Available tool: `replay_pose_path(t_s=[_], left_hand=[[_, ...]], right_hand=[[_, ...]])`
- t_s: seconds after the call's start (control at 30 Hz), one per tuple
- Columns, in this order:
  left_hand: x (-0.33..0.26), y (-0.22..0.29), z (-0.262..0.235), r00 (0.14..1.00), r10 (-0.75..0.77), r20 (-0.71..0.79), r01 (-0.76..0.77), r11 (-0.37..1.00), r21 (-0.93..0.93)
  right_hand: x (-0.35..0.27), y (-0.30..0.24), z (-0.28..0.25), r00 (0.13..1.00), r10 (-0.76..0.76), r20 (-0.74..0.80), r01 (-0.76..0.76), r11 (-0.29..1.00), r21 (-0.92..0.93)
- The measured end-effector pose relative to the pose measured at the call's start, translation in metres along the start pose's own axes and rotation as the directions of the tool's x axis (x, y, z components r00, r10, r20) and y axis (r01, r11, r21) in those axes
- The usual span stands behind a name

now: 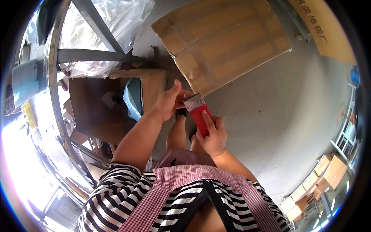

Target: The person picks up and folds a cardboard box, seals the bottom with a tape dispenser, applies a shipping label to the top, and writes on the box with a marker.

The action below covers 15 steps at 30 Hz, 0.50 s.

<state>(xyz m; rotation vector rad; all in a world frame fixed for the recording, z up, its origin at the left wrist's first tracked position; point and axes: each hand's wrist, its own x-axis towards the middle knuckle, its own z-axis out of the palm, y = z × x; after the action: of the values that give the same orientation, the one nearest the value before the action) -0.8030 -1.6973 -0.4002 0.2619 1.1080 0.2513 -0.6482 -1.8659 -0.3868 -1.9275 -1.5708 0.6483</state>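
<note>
My right hand (213, 137) is closed round the red handle of what looks like a tape dispenser (201, 120), with its index finger along the body. A silver metal head with a toothed edge tops the tool and points up and to the left. My left hand (170, 101) is beside that head, thumb raised away from the fingers. Its fingertips reach toward the toothed edge and are partly hidden; I cannot tell whether they touch it. Just beyond both hands lies a large closed cardboard box (228, 40) with bands of tape across it.
Left of me stands an open cardboard box (100, 104) with a light-blue plastic piece (133, 98) inside. A metal frame (91, 56) holds clear plastic sheeting (127, 19) above it. Another carton (328, 31) is at the far right. Several boxes (309, 185) are stacked lower right.
</note>
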Motion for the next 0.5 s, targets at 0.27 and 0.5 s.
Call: replay_pose_path(t_s=[0.27,0.5], left_hand=[[0.058,0.009,-0.033,0.926,0.36,-0.114,-0.239,0.791,0.564],[0.154,0.2,-0.108,0.368,0.899,-0.239,-0.223,0.335,0.916]], right_hand=[[0.016,0.003,0.03,1.0,-0.018,-0.012,0.018,0.999,-0.044],[-0.047,0.048,0.033,0.962,0.228,0.152,-0.201,0.964,-0.176]])
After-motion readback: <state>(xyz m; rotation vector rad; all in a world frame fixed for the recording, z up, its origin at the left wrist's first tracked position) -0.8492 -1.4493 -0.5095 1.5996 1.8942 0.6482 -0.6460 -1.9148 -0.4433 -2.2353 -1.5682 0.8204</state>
